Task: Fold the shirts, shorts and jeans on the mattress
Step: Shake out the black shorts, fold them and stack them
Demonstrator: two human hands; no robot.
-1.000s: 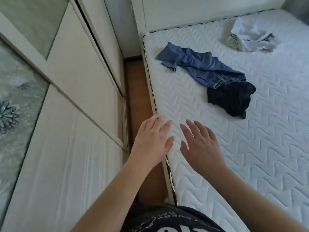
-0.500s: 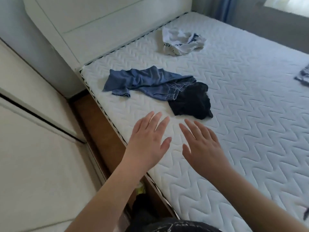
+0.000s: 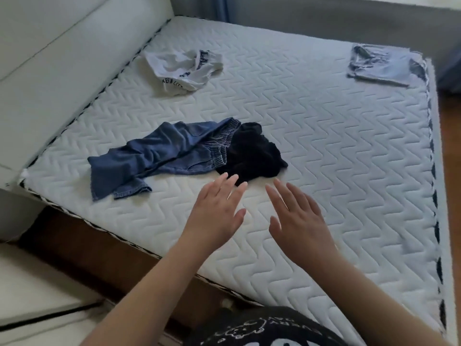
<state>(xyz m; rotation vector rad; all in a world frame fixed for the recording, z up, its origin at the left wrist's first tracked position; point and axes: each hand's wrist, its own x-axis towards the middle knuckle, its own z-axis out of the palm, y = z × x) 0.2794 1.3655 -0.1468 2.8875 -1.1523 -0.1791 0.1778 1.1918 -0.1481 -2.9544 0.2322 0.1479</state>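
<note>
My left hand (image 3: 215, 216) and right hand (image 3: 299, 221) hover flat, fingers spread, empty, over white quilted mattress (image 3: 336, 151). Crumpled blue jeans (image 3: 159, 153) touch black garment (image 3: 252, 153); white shirt (image 3: 184, 68) near white headboard (image 3: 62, 53); folded light denim (image 3: 379, 66) far corner.

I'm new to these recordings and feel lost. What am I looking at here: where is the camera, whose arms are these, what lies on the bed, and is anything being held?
There is no machine: a person wears the camera on their head, so you look down along their own bare arms. The left hand and right hand are both open above the mattress, holding nothing. On the mattress lie crumpled blue jeans touching a black garment, a white garment with dark lettering near the headboard, and a pale denim piece, seemingly folded, at the far corner.
</note>
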